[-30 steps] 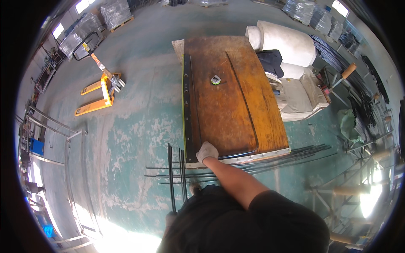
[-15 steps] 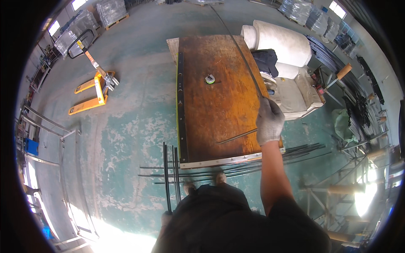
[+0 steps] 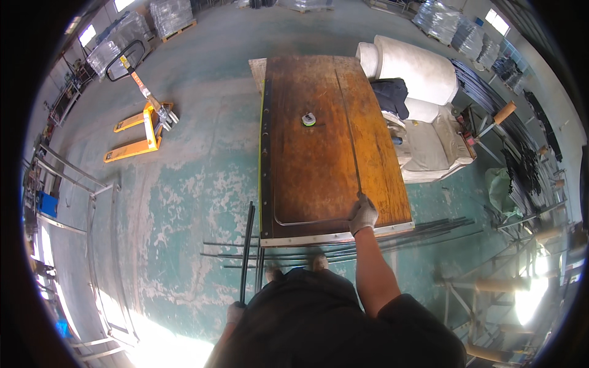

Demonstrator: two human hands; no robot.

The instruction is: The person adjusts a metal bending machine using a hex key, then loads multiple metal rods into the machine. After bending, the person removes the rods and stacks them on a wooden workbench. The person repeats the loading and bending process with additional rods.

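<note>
My right hand (image 3: 363,214), in a pale grey glove, is closed round a thin dark bent rod (image 3: 348,126) near the front of the wooden tabletop (image 3: 313,165). From the hand, one length of the rod runs toward the far end of the board. Another reaches left along the front edge and turns up near the left corner. Low on the left, my left hand (image 3: 235,313) is wrapped round dark straight rods (image 3: 247,251), which stand up beside the table's left corner; its fingers are partly hidden. A small tape measure (image 3: 308,119) lies on the board, touched by neither hand.
Long dark rods (image 3: 429,227) lie on the floor under the table's front edge. White rolls (image 3: 417,67) and a dark cloth (image 3: 391,98) stand at the right. A yellow pallet jack (image 3: 147,129) is at the left, metal frames (image 3: 92,196) nearer.
My right hand has come nearer and left, bringing the bent rod down onto the tabletop; its far end no longer passes the board's back edge. The rods in my left hand lean more to the right.
</note>
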